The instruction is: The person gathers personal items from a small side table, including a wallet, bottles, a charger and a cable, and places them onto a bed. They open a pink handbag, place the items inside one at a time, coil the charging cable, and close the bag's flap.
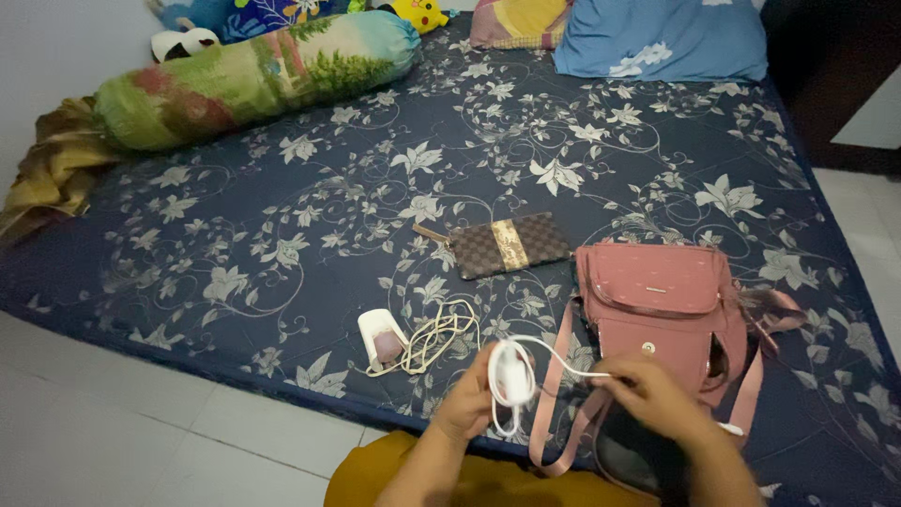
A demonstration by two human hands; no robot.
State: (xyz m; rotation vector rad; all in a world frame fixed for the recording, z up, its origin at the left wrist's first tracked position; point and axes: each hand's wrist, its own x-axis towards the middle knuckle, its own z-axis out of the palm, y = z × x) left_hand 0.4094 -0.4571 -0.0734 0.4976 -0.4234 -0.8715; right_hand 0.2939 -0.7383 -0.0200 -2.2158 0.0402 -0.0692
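**White cable coiled in hand over a pink bag on the bed**

The left hand (469,399) is closed around a small bundle of white cable (511,376), wound into loops and held upright just above the near edge of the bed (282,188). A single strand of that cable runs sideways from the bundle to the right hand (648,390), whose fingers are pinched on it, so both hands are gripping the same cable, close together.

Directly behind the right hand lies a pink bag (662,300), flap side up, its long pink straps (563,394) trailing down past the bed's edge beneath the hands. The bag rests on a dark blue sheet printed with pale flowers.

To the left of the hands, near but not touching them, sits a second cable (436,333) in a loose cream-coloured tangle, with a white charger plug (383,340) at its left end (something mauve is set against the plug, too blurred to tell what). Just beyond these, further up the bed, lies a brown checked pouch (510,244) with a lighter band across its middle.

At the far end of the bed are a green patterned bolster (253,75), a blue pillow (662,38) and some soft toys (183,42). Pale floor tiles (141,422) show at lower left.
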